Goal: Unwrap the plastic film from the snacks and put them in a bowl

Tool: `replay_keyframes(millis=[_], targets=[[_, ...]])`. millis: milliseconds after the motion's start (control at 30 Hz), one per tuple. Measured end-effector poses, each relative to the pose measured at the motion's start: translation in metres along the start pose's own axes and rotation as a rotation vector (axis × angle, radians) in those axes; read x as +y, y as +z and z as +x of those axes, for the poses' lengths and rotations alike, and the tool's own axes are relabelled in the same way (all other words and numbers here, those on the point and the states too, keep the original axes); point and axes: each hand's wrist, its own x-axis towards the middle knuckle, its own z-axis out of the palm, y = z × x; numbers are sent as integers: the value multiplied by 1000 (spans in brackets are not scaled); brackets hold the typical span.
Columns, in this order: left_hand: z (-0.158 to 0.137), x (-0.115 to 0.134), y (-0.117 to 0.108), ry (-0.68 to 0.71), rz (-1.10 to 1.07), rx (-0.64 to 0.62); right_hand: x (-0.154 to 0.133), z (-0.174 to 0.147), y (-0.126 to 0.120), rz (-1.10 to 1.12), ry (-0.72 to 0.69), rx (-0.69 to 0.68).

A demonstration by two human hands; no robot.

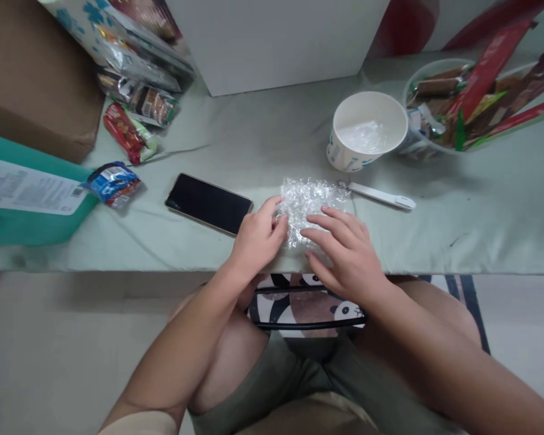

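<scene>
A crinkled piece of clear plastic that looks like bubble wrap (298,208) lies on the cloth-covered table in front of me. At its left edge is my left hand (259,234), thumb and index finger apart and their tips touching the plastic. My right hand (347,251) is over its right side, fingers spread and holding nothing; whether the fingertips touch the plastic I cannot tell. A dark-screened phone (208,203) lies left of my left hand. Beyond my right hand rests a slim white-handled tool (383,196), its small end beside the plastic.
A paper cup (351,154) with clear plastic inside stands behind the tool. Wrapped snacks fill a clear tub (408,96) at right. Snack packets (126,132), a teal container (31,226) and a brown box (36,78) are at left; a white box (281,42) stands behind.
</scene>
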Motion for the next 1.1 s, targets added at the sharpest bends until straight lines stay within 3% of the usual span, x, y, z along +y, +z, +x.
replay_keyframes(millis=[67, 167, 267, 333, 400, 500, 667, 767, 967, 1100], targets=[[1, 0, 0, 30, 0, 2, -4, -3, 3, -48, 14, -43], [2, -1, 2, 50, -18, 28, 3, -5, 0, -6, 135, 68], [2, -2, 3, 71, -50, 50, 26, -3, -8, 145, 509, 178], [1, -4, 4, 99, -99, 58, 40, 1, -11, 304, 747, 105], [1, -5, 5, 130, -152, 71, 47, 4, -12, 431, 864, 4], [1, -5, 7, 163, -208, 107, 44, 7, -9, 500, 862, -38], [0, -6, 10, 187, -309, 120, 32, 9, -4, 656, 749, 148], [0, -3, 8, 133, -324, 107, 32, 10, -2, 686, 809, 169], [1, 6, 5, -28, -186, 111, 37, 16, -3, 425, 831, 130], [0, 7, 4, -85, -119, 91, 38, 19, -6, 295, 847, 20]])
